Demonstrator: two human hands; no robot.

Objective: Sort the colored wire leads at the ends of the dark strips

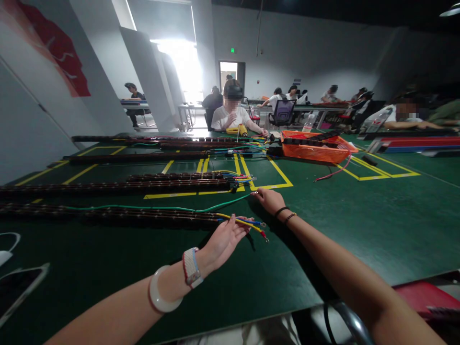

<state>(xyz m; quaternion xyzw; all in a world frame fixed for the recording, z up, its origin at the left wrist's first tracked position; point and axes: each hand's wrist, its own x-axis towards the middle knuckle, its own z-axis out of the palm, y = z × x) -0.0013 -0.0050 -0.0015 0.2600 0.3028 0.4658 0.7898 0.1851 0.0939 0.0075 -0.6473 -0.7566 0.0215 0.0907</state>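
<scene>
Green table [359, 215] — right hand [270, 200] pinches green wire [223, 205] — left hand [224, 238] spread under yellow wire [246, 222]

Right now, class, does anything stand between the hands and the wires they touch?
Nothing visible does. The right hand pinches the green wire near its end, and the yellow wire lies against the left hand. The next dark bundle is farther across the table, not in between.
</scene>
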